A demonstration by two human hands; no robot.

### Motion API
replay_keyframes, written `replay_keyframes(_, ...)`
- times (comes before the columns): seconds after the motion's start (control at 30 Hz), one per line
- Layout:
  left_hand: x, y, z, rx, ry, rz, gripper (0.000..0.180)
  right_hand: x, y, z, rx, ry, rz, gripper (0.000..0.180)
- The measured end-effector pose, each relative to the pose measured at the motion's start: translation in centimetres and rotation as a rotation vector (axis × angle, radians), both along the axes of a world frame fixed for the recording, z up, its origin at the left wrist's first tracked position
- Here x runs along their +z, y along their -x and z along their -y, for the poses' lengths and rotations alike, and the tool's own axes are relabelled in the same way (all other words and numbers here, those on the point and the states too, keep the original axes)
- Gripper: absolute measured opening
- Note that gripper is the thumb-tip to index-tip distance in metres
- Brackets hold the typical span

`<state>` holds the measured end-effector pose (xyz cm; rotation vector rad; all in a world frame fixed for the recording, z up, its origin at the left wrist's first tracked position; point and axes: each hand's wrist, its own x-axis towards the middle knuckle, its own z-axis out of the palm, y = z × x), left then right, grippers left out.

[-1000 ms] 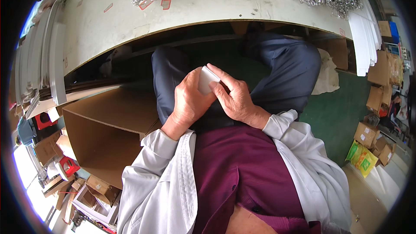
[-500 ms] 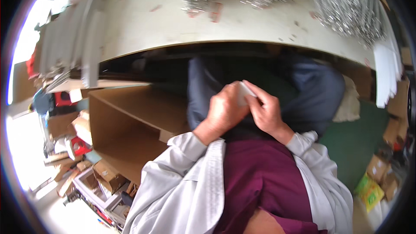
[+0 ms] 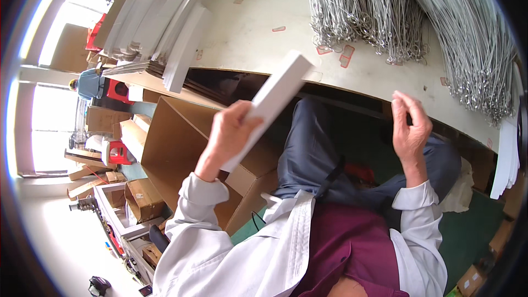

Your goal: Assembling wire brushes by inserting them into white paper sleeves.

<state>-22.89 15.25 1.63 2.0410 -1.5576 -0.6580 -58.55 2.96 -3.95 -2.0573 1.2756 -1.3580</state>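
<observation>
A long, slim white box [image 3: 269, 107] slants up from my left hand [image 3: 230, 132], which is closed round its lower part. Its upper end reaches over the near edge of the worktable [image 3: 247, 38]. My right hand [image 3: 411, 126] hovers apart from it, in front of the table edge and above my knee. Its fingers are loosely bent, a gap shows between thumb and fingers, and I see nothing in them. Beneath my left hand stands an open cardboard carton [image 3: 170, 137]; how much it holds is hidden.
Bundles of thin metal wires with looped ends [image 3: 379, 16] lie on the table, with another bundle [image 3: 478, 60] to their right. White boxes [image 3: 157, 19] are stacked at the table's left. More white pieces [image 3: 506, 157] hang over the right edge. A person [image 3: 89, 83] is far left.
My hands have come apart: the left has swung left with the white box, and the right has moved right, away from it. The view has also shifted.
</observation>
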Motion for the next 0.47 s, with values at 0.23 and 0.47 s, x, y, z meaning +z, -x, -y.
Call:
replay_keyframes(0.23,-0.8,-11.8,4.5,0.213,0.165,0.584,0.024,-3.1,1.0,4.4,-0.120,0.048,-0.146,0.009)
replay_keyframes(0.47,-1.2,-20.7,11.3,0.304,0.049,1.012,0.030,-4.1,0.8,4.5,-0.176,0.172,-0.221,0.007)
